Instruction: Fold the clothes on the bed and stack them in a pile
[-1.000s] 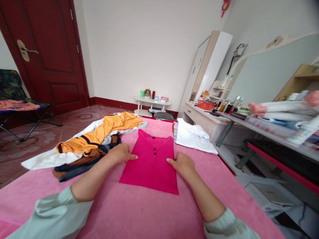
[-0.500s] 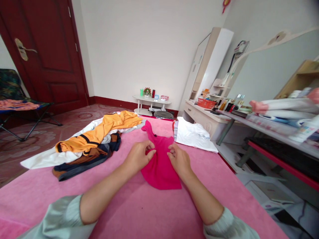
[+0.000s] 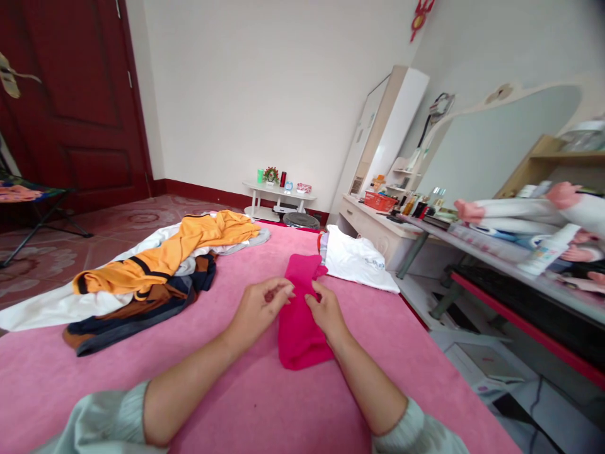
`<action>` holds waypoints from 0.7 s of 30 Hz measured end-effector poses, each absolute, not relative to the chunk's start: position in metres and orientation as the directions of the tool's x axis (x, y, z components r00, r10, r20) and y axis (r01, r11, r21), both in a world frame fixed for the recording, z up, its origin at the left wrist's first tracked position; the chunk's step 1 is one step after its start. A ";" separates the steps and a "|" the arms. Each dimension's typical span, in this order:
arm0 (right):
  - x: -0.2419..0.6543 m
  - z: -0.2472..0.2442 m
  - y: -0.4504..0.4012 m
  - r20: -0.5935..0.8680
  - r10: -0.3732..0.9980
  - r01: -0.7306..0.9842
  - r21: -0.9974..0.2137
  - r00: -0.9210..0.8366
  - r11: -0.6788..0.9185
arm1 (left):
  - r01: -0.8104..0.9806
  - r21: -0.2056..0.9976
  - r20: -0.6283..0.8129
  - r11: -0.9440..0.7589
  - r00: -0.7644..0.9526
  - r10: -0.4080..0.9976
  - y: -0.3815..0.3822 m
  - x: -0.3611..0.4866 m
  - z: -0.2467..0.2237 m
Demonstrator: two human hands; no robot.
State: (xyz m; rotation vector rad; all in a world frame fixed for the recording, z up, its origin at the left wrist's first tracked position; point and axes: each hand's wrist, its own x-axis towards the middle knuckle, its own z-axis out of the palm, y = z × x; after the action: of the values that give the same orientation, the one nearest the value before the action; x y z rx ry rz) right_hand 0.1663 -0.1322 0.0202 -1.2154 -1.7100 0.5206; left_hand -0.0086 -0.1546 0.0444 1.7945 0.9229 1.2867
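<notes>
A red basket (image 3: 379,201) sits on the dresser (image 3: 362,221); I cannot tell whether the orange thing (image 3: 378,181) at its back is inside. The pink shirt (image 3: 300,343) lies on the pink cover (image 3: 255,416) between the hands, now a narrow strip; a second ago it lay flat, buttons showing. The left hand (image 3: 261,310) and right hand (image 3: 327,315) touch its sides, fingers bent; whether either pinches cloth, I cannot tell.

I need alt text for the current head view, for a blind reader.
A person's left hand and right hand are at a folded magenta garment on a pink cover; loose clothes lie to the left, a white garment beyond, to the right.
</notes>
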 end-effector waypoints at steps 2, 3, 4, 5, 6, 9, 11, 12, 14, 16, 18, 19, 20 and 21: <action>0.171 0.034 -0.134 0.482 0.871 0.508 -0.729 -0.096 0.459 | 0.250 0.853 0.440 -0.459 0.130 0.889 -0.134 -0.026 0.033; 0.175 0.044 -0.134 0.497 0.860 0.522 -0.707 -0.114 0.478 | 0.304 0.847 0.425 -0.435 0.101 0.899 -0.125 -0.034 0.025; 0.182 0.056 -0.133 0.513 0.849 0.541 -0.681 -0.129 0.493 | 0.344 0.844 0.408 -0.412 0.088 0.909 -0.117 -0.041 0.017; 0.190 0.071 -0.130 0.527 0.838 0.570 -0.650 -0.139 0.503 | 0.354 0.849 0.387 -0.394 0.093 0.917 -0.111 -0.045 0.009; 0.200 0.087 -0.124 0.544 0.827 0.608 -0.611 -0.145 0.508 | 0.349 0.856 0.367 -0.380 0.105 0.924 -0.108 -0.048 0.002; 0.236 0.145 -0.091 0.599 0.785 0.755 -0.438 -0.159 0.488 | 0.324 0.865 0.338 -0.384 0.189 0.922 -0.105 -0.045 -0.011; 0.262 0.181 -0.058 0.642 0.737 0.854 -0.247 -0.210 0.459 | 0.351 0.843 0.336 -0.408 0.248 0.908 -0.105 -0.040 -0.014; 0.274 0.195 -0.040 0.652 0.722 0.895 -0.148 -0.231 0.420 | 0.363 0.836 0.329 -0.412 0.269 0.905 -0.104 -0.038 -0.016; 0.297 0.208 -0.004 0.639 0.740 0.956 -0.028 -0.208 0.293 | 0.354 0.847 0.306 -0.397 0.286 0.908 -0.102 -0.036 -0.018; 0.317 0.201 0.023 0.574 0.812 0.987 -0.044 -0.103 0.156 | 0.313 0.877 0.276 -0.364 0.293 0.915 -0.097 -0.036 -0.022; 0.335 0.174 0.039 0.434 0.899 0.987 -0.158 0.049 0.022 | 0.279 0.899 0.253 -0.337 0.297 0.921 -0.094 -0.038 -0.024; 0.344 0.156 0.042 0.371 0.924 0.980 -0.196 0.095 -0.022 | 0.271 0.905 0.245 -0.327 0.296 0.923 -0.092 -0.038 -0.025; 0.352 0.136 0.042 0.329 0.935 0.975 -0.215 0.131 -0.061 | 0.267 0.909 0.239 -0.320 0.296 0.925 -0.092 -0.038 -0.026; 0.360 0.118 0.041 0.291 0.941 0.967 -0.230 0.175 -0.109 | 0.264 0.912 0.234 -0.314 0.294 0.927 -0.092 -0.038 -0.025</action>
State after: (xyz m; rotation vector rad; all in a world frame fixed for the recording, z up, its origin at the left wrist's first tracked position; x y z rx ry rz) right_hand 0.3601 0.0411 0.1175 -2.0953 -1.8069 -0.1006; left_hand -0.0381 -0.0916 -0.0254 1.7635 1.0789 1.0452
